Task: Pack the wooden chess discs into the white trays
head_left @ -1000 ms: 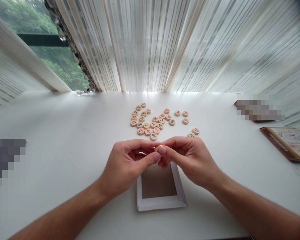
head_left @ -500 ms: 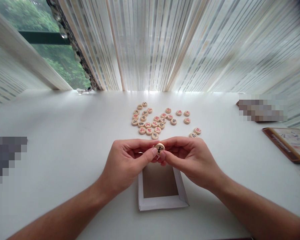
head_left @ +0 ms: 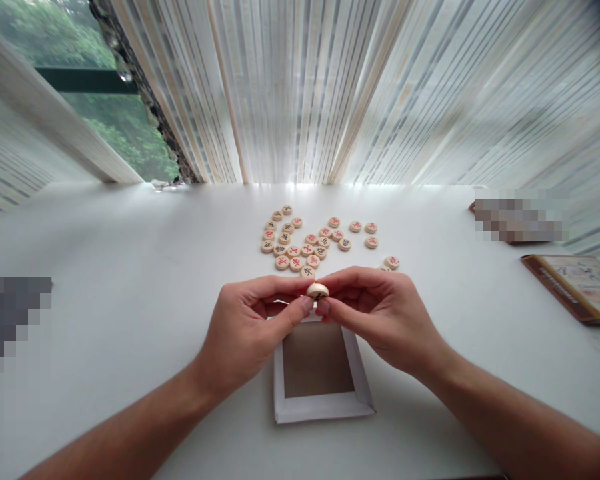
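Note:
Between the fingertips of both hands is a round wooden Chinese chess piece (head_left: 318,291), its pale edge turned up and only a bit of its black character showing below. My left hand (head_left: 260,310) pinches it from the left, thumb and fingers closed. From the right, my right hand (head_left: 373,310) pinches the same piece. Under the hands lies a shallow white cardboard tray (head_left: 325,409) with a brown bottom; its far edge is partly hidden by the fingers. Beyond, many loose Chinese chess pieces (head_left: 307,250) with red or black characters lie face up.
A white table (head_left: 155,267) carries everything. At the right lies a brown-edged printed box or lid (head_left: 575,283), with a blurred-out object (head_left: 520,220) behind it. Another blurred dark object (head_left: 10,320) is at the left edge. Striped curtains (head_left: 290,93) hang behind the table.
The held chess piece has been tilted, so its black-marked face has turned downward and its edge now shows. Both hands have stayed nearly in place; the view has shifted slightly.

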A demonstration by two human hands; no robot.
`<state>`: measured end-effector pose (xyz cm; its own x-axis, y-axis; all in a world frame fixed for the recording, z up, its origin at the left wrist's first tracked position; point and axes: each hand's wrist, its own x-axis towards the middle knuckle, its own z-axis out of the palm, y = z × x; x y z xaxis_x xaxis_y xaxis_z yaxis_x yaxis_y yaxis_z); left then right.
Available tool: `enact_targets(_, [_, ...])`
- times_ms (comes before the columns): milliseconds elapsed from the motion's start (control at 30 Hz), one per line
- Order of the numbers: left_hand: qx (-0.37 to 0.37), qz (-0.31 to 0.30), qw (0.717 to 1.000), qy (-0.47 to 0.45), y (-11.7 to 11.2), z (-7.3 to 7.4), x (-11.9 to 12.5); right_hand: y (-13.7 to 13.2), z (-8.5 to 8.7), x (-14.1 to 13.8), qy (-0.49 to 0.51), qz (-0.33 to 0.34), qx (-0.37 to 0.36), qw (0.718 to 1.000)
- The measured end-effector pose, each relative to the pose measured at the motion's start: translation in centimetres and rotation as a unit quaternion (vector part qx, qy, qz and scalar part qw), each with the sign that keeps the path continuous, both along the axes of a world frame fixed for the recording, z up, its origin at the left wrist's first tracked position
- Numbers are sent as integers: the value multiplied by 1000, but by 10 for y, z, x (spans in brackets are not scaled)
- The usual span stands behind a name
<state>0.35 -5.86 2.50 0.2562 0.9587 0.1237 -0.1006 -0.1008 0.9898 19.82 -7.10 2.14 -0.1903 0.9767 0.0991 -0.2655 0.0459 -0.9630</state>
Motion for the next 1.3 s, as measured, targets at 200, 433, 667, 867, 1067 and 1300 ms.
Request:
enact_targets(200, [42, 19, 999, 21, -2, -1, -1, -1, -1, 2, -24, -1, 24, 999])
enact_targets(433, [16, 35, 999, 7, -1, -3, 0, 0, -3, 1, 3, -5, 25, 1000])
enact_targets(667, [5, 31, 999, -6, 0, -3, 0, 0, -1, 1, 11, -2, 19, 1000])
enact_targets(867, [-7, 33, 999, -21, 2, -2, 0, 0, 0, 0, 29, 15, 6, 999])
enact_targets(1067, [-25, 21, 999, -27, 2, -2, 0, 1, 0, 0, 27, 10, -8, 1000])
enact_targets(1300, [-7, -10, 1000, -16, 2, -1, 0, 2, 2, 2, -7, -1, -9, 1000])
